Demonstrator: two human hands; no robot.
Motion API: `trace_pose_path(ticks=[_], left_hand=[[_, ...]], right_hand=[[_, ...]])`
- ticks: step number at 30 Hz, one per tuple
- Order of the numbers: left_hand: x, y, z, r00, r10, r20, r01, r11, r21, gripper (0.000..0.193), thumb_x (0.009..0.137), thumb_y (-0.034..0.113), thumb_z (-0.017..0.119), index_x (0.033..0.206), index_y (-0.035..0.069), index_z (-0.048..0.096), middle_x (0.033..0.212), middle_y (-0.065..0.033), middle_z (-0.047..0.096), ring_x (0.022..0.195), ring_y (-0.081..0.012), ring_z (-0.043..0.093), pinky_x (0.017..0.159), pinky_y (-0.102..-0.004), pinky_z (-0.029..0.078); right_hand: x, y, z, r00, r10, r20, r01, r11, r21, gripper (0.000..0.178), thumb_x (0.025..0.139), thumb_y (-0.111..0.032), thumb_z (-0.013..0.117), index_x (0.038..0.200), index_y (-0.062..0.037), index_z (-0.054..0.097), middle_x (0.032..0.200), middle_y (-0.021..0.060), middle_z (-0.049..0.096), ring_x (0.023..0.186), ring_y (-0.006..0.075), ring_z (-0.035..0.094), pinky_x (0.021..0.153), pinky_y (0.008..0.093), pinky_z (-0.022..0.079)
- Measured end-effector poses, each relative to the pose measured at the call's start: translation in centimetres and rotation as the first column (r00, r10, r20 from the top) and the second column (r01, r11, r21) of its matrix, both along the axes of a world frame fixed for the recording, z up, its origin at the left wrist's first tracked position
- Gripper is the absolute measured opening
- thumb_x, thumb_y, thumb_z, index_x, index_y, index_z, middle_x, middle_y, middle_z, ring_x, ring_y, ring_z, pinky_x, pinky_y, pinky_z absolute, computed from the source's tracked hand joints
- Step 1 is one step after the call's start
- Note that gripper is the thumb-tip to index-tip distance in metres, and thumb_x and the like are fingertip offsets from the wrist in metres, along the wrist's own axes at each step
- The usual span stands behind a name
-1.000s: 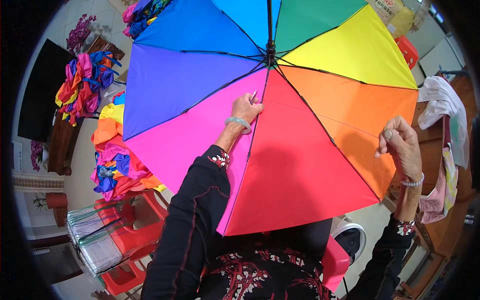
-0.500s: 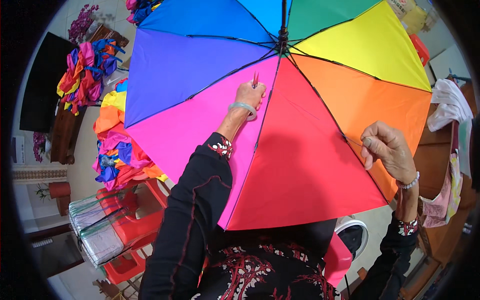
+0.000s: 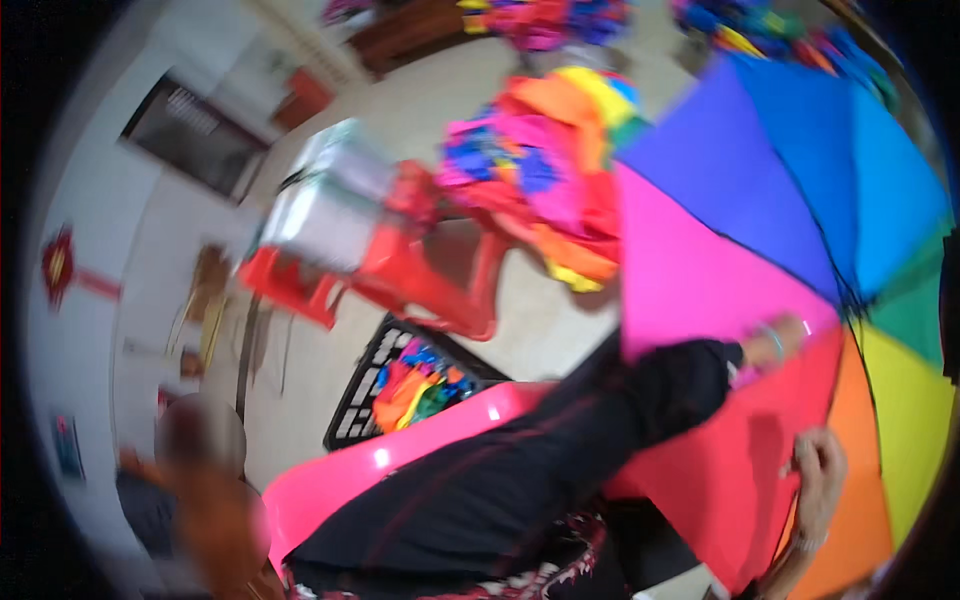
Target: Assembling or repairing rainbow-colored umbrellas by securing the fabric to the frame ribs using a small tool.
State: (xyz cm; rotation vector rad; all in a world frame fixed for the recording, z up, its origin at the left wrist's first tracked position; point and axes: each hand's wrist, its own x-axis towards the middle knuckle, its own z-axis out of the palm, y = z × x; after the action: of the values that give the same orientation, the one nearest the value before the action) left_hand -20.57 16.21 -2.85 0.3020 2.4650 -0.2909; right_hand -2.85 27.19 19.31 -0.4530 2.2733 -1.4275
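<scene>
An open rainbow-coloured umbrella [image 3: 700, 270] lies inside-up at the right, its dark ribs meeting at the hub [image 3: 852, 300]. Over its pink and red panels, near the hub, my left hand [image 3: 786, 342] is closed. A small bright tip shows at its fingers; the earlier frame shows pointed snips there. My right hand [image 3: 822, 468] hovers over the border of the red and orange panels, fingers curled in. Motion blur hides whatever is between them.
A pink stool or chair [image 3: 330, 470] is beside me. Red plastic stools [image 3: 440, 285] carry a wrapped silvery bundle [image 3: 330, 210]. Colourful fabric [image 3: 540, 150] is heaped behind them. A black crate [image 3: 360, 395] holds more fabric. At lower left a person in orange [image 3: 215, 530] is blurred.
The view has swung left, so the umbrella and both hands now appear farther right. The pink seat, the crate and another person have come into view. Both hands remain over the umbrella.
</scene>
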Motion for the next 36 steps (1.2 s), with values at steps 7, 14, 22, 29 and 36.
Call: trace_pose_path(ticks=[7, 14, 22, 29, 36], left_hand=[[-1.5, -4.5, -11.0, 0.722, 0.438, -0.536, -0.037, 0.798, 0.602, 0.006, 0.062, 0.006, 0.055, 0.058, 0.007, 0.059, 0.058, -0.0130, 0.056, 0.056, -0.0281, 0.056, 0.052, -0.0404, 0.044], [-0.5, -2.5, -5.0, 0.780, 0.472, -0.411, -0.085, 0.731, 0.677, 0.011, 0.066, 0.010, 0.051, 0.061, 0.004, 0.059, 0.058, -0.0138, 0.054, 0.055, -0.0269, 0.055, 0.051, -0.0384, 0.041], [3.0, -5.3, -2.3, 0.639, 0.532, -0.556, 0.028, 0.706, 0.708, 0.018, 0.072, 0.013, 0.047, 0.065, 0.001, 0.060, 0.071, -0.0153, 0.056, 0.066, -0.0269, 0.054, 0.057, -0.0379, 0.040], [2.1, -5.4, -2.4, 0.824, 0.296, -0.483, -0.001, 0.854, 0.521, 0.021, 0.072, 0.012, 0.047, 0.073, -0.004, 0.060, 0.077, -0.0155, 0.055, 0.069, -0.0262, 0.052, 0.057, -0.0376, 0.038], [2.1, -4.6, -2.9, 0.760, 0.416, -0.499, -0.013, 0.778, 0.629, 0.023, 0.071, 0.014, 0.049, 0.077, -0.005, 0.061, 0.077, -0.0164, 0.054, 0.070, -0.0256, 0.050, 0.059, -0.0364, 0.038]], right_hand=[[0.4, -4.3, -0.9, 0.982, 0.179, 0.064, -0.163, 0.966, -0.202, 0.008, 0.087, -0.009, 0.050, 0.083, -0.0021, 0.051, 0.067, 0.0018, 0.047, 0.054, 0.0081, 0.046, 0.048, 0.0205, 0.042], [-0.2, -3.6, -0.8, 0.990, 0.125, 0.061, -0.111, 0.975, -0.192, 0.008, 0.087, -0.009, 0.050, 0.084, -0.0023, 0.051, 0.067, 0.0018, 0.048, 0.054, 0.0076, 0.046, 0.048, 0.0204, 0.043], [0.0, -4.8, -0.8, 0.985, 0.152, 0.080, -0.130, 0.964, -0.232, 0.009, 0.088, -0.010, 0.050, 0.084, -0.0020, 0.052, 0.067, 0.0014, 0.048, 0.054, 0.0073, 0.046, 0.048, 0.0202, 0.042], [-2.2, -4.6, -1.4, 0.990, 0.140, 0.020, -0.131, 0.961, -0.243, 0.012, 0.088, -0.013, 0.049, 0.084, -0.0019, 0.051, 0.066, 0.0026, 0.047, 0.053, 0.0078, 0.045, 0.048, 0.0204, 0.043], [-5.2, -2.6, -3.0, 0.999, -0.004, 0.037, 0.013, 0.966, -0.256, 0.012, 0.088, -0.015, 0.050, 0.086, -0.0032, 0.051, 0.068, 0.0014, 0.046, 0.054, 0.0073, 0.045, 0.047, 0.0200, 0.042]])
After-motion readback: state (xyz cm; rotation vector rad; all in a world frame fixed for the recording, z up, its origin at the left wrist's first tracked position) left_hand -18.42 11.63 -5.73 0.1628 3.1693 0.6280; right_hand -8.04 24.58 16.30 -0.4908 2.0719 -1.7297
